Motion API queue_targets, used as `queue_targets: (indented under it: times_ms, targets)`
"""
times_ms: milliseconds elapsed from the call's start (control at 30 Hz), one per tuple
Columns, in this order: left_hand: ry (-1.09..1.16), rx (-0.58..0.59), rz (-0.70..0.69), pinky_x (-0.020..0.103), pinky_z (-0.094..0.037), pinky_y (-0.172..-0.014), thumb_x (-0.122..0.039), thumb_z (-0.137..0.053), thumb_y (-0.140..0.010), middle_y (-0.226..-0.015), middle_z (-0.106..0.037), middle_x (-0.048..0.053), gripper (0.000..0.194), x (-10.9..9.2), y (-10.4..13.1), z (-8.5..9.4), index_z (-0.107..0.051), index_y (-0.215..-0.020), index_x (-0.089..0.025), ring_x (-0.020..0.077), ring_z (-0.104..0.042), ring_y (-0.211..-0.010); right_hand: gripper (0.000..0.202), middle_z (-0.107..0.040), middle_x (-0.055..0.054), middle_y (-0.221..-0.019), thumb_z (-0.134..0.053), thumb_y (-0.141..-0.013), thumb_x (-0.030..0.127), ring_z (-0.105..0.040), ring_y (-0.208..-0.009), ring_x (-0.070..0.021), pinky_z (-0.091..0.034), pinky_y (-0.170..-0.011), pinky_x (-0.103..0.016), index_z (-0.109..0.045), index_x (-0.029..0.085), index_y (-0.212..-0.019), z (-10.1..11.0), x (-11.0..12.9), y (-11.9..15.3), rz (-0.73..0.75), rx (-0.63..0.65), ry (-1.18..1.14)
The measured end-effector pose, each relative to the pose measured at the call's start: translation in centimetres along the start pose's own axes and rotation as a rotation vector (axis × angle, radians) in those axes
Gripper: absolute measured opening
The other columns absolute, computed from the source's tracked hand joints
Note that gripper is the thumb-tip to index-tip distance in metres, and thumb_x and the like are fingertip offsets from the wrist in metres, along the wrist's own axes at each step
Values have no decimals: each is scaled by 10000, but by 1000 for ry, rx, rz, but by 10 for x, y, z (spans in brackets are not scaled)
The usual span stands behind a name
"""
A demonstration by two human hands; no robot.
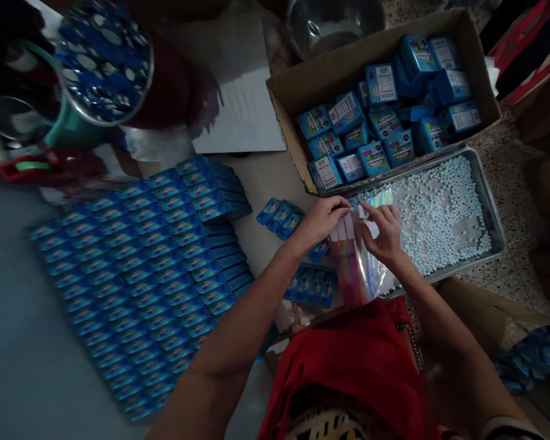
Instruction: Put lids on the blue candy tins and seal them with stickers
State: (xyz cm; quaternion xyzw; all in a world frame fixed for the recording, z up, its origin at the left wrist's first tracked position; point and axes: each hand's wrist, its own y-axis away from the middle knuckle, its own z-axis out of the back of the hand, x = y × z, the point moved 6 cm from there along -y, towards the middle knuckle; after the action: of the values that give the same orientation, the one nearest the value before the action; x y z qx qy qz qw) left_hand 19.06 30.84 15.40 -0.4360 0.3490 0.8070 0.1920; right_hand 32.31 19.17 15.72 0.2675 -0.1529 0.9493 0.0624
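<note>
Both forearms [247, 311] reach forward, converging at the metal tray's [497, 226] left end over an iridescent film [355, 269]. The left hand [326, 218] pinches its upper edge; the right hand [384, 229] curls there, thumb and forefinger parted, grip unclear.

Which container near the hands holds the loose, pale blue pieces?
The shallow metal tray by the right hand: small pale-blue pieces lie spread over its bottom, whereas the cardboard carton holds printed blue boxes.

Dim light, speckled floor [519, 174], grey tabletop [22, 318]
</note>
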Motion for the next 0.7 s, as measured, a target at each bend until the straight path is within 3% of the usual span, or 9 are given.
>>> queue_targets:
  times_ms: [167,333,433,600,700]
  targets:
    - [-37,-29,11,327,-537,-892,-247,-596,-934,-997,-803,47,163,-5,-2,-1,-751,-940,-196,221,-714,-943,389,-636,-56,-885,-546,-1053,327,-542,-967,-258,-390,-949,-444,-734,316,-1394,4,3,-15,100,78,144]
    - [-81,-53,26,325,-540,-852,-231,-602,-928,-976,-811,50,175,-6,-3,-1,-774,-935,-201,227,-722,-921,420,-601,-35,-818,-507,-1089,325,-530,-920,-238,-342,-1008,-458,-674,380,-1471,4,4,-10,161,97,205]
    - [-98,-72,33,328,-542,-847,-225,-608,-931,-964,-806,59,176,-6,-4,-1,-782,-927,-199,234,-724,-919,351,-606,-30,-779,-510,-1095,327,-539,-886,-227,-335,-1008,-453,-749,364,-1350,5,6,-5,162,77,201]
    - [-152,-97,-5,341,-531,-907,-187,-598,-942,-1027,-814,54,182,-13,-5,-1,-777,-960,-213,240,-725,-979,269,-618,-13,-691,-600,-1061,389,-556,-790,-207,-356,-912,-411,-815,274,-948,5,-2,-5,12,7,120]
    - [-162,-83,-12,349,-529,-902,-206,-601,-959,-1038,-815,63,178,-17,-6,-2,-778,-978,-210,246,-727,-978,241,-619,0,-658,-610,-1049,370,-561,-746,-199,-355,-903,-403,-805,248,-978,3,-9,-10,-50,12,96]
